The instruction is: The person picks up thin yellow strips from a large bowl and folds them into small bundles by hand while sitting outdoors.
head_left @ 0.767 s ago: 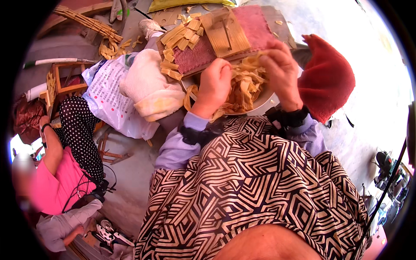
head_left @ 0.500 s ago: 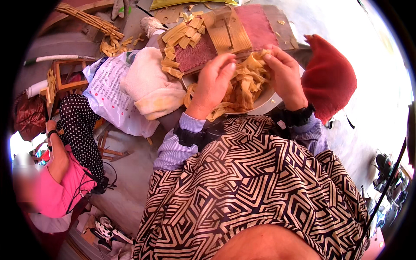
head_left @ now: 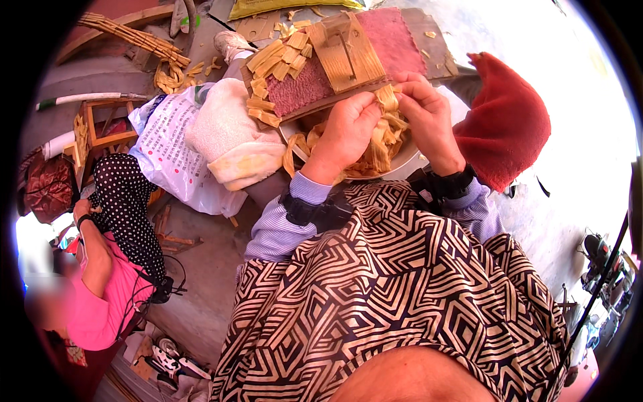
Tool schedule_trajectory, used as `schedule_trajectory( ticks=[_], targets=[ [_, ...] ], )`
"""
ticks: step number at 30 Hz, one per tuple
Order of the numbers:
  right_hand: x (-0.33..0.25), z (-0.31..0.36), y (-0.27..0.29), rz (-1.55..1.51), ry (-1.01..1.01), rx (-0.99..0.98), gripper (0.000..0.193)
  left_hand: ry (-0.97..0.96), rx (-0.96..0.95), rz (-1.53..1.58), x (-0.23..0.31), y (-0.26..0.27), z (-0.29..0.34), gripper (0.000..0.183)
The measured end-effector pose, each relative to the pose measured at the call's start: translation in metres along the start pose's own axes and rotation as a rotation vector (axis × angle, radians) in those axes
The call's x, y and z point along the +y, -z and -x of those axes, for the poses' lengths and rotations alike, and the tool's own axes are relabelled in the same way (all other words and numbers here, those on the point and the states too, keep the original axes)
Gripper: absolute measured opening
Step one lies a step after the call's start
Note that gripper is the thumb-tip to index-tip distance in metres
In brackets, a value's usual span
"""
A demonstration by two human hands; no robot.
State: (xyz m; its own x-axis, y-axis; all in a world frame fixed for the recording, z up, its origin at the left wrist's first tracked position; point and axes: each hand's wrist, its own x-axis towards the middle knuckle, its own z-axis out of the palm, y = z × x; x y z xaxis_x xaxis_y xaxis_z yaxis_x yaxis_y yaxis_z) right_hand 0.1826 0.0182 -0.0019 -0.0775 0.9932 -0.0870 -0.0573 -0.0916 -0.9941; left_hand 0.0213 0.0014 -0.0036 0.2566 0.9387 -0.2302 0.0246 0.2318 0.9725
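Observation:
Both my hands are over a pale basin (head_left: 410,159) heaped with curled, long yellowish strips (head_left: 380,146). My left hand (head_left: 347,134) pinches one flat yellow strip (head_left: 386,98) between thumb and fingers. Closed on the same strip from the other side is my right hand (head_left: 429,119), its fingers bent. Just beyond stands a board (head_left: 429,40) covered with a dark pink cloth (head_left: 307,86). On it sits a wooden block (head_left: 345,52) with a thin slot or blade along it. Short flat yellow pieces (head_left: 278,57) lie at the board's left end.
A pinkish-white towel (head_left: 228,120) and a printed plastic bag (head_left: 175,144) are at my left. To the right is a red cloth (head_left: 509,120). A person in pink (head_left: 107,288) sits at far left, near a small wooden frame (head_left: 107,124). A bundle of thin sticks (head_left: 137,39) lies beyond.
My left hand has moved right and up, closing from a looser pose onto the strip. My right hand has shifted slightly left, bringing the two hands closer together.

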Motion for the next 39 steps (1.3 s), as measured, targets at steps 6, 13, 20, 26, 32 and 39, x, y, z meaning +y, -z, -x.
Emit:
schedule_trajectory(
  ticks=[6,13,20,26,32,39],
  targets=[
    [0.009,-0.008,0.024,-0.031,0.030,0.045,0.014,0.170,-0.044,-0.153,-0.016,0.025,0.031,0.020],
    [-0.020,-0.004,0.030,0.620,0.360,-0.062,0.051,-0.155,0.130,-0.715,0.008,0.027,0.036,0.013],
    [-0.024,-0.002,0.028,0.333,0.025,-0.123,0.020,-0.524,0.274,-1.161,0.025,0.021,0.030,0.010],
    [-0.018,0.008,0.022,0.100,-0.128,-0.175,0.010,-0.141,-0.074,-0.536,0.024,0.013,0.032,0.026],
    [-0.033,0.016,0.016,0.475,0.267,0.008,0.012,-0.361,0.254,-0.603,0.004,-0.001,0.030,0.018],
    [-0.019,0.022,-0.001,0.305,0.114,-0.072,0.029,-0.435,0.275,-0.589,0.012,-0.010,0.025,0.013]
  ],
)
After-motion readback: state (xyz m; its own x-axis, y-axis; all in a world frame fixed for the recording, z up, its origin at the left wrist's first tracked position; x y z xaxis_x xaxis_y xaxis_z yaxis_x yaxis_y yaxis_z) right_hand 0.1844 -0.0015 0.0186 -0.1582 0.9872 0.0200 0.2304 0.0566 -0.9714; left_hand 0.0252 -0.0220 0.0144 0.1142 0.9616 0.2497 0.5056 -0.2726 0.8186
